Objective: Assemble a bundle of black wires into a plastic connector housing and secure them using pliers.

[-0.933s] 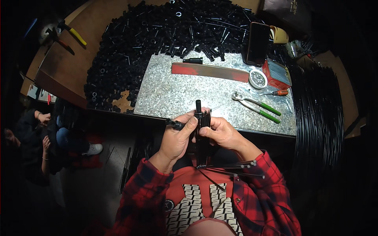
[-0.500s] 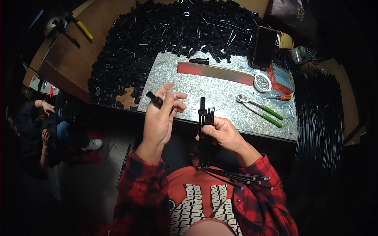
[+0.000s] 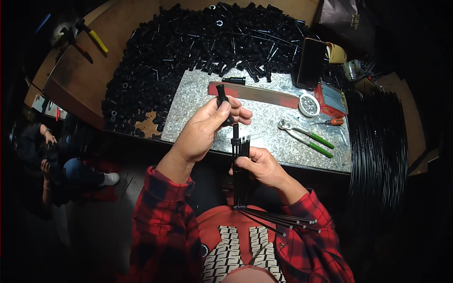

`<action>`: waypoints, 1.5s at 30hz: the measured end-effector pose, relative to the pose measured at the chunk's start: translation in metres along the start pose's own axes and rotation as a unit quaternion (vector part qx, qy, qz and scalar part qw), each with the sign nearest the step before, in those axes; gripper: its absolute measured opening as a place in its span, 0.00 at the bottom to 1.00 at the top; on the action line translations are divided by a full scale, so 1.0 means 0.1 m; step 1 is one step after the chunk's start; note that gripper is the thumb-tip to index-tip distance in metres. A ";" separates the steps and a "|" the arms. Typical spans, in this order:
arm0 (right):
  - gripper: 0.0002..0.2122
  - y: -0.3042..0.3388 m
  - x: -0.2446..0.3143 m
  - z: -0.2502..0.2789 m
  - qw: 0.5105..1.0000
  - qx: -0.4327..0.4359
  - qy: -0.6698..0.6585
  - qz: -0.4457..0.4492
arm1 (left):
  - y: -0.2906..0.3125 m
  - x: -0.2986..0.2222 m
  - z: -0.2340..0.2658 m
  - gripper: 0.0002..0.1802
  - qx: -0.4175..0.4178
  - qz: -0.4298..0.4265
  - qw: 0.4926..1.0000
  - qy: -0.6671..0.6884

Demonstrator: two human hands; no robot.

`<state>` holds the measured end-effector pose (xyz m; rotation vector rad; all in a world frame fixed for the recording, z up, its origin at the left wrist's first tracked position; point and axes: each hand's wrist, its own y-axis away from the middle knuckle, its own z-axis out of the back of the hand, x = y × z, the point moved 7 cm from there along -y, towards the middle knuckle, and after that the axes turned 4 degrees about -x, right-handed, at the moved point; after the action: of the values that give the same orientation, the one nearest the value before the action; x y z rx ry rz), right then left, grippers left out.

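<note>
My left hand (image 3: 200, 132) grips a black plastic tubular sleeve (image 3: 221, 93) between thumb and fingers. The sleeve has a flared end and looks like an umbrella runner. It is just above a black collared rod tip (image 3: 236, 133), apart from it as far as I can see. That tip tops an upright bundle of thin black ribs (image 3: 240, 188), much like a folded umbrella frame. My right hand (image 3: 264, 169) is closed around the bundle's upper part. From its lower end, several rods with pale round tips (image 3: 302, 224) fan out over my right sleeve.
Behind the speckled board (image 3: 188, 106) rises a heap of black plastic parts (image 3: 203, 42). On the board lie a red-brown bar (image 3: 255, 95), green-handled pincers (image 3: 306, 139), a screwdriver (image 3: 332, 122) and a white bowl (image 3: 309, 105). Black rods (image 3: 377, 146) hang at right. Another person's hand (image 3: 49, 137) shows at left.
My left hand has brought the sleeve right, toward the rod tip, and turned it more upright. My right hand keeps its hold on the bundle. The whole view has shifted slightly.
</note>
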<state>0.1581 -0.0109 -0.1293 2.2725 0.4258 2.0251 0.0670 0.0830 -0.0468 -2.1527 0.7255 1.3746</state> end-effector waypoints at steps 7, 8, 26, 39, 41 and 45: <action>0.09 -0.01 -0.01 0.02 1.000 0.001 0.010 -0.023 | -0.04 0.01 -0.05 0.22 0.024 0.031 0.998 -0.045; 0.09 0.00 -0.03 0.03 1.000 -0.003 0.006 -0.025 | -0.04 0.02 -0.05 0.23 0.025 0.033 0.998 -0.038; 0.10 -0.05 -0.09 -0.02 0.999 0.012 -0.010 -0.031 | -0.05 0.05 -0.03 0.17 0.070 -0.037 0.994 0.081; 0.11 -0.01 -0.01 -0.01 0.999 0.004 -0.048 -0.007 | 0.19 0.51 0.04 0.46 0.000 0.007 0.998 0.064; 0.11 -0.02 -0.04 -0.01 0.997 -0.001 -0.076 0.005 | 0.38 0.68 0.01 0.42 -0.012 0.003 0.998 0.069; 0.11 -0.02 0.00 -0.03 0.997 -0.010 -0.072 0.022 | 0.53 0.75 -0.09 0.33 -0.044 0.006 0.999 0.024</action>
<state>0.1546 -0.0099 -0.1296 2.4158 0.3449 1.8595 0.0648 0.0252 -0.1188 -2.2609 0.7086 1.3887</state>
